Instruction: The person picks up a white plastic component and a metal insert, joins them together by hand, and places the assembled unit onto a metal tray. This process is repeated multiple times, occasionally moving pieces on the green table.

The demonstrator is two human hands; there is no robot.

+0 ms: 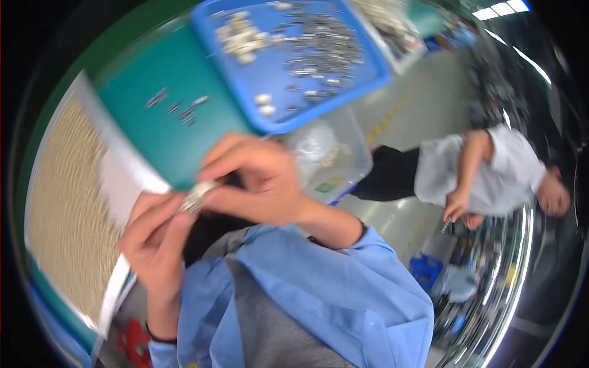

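My left hand [153,239] and my right hand [251,181] meet in front of my chest. Between their fingertips is a small cream-coloured part [197,195] with a metallic-looking side, blurred by motion. Both hands pinch it, the left from below and the right from above. Beyond them on the green table lie several small dark metal pins [184,111]. A blue tray [261,119] farther off holds cream blocks [242,37] at its left and many grey metal pieces [328,49] at its right.
At the left, a white-edged tray [116,153] bears dense rows of cream parts [67,214]. A clear plastic bin [353,147] with bags stands beside the blue tray. Across the aisle, a person in a white shirt [491,165] stands at the right. A blue stool [426,270] is beyond.
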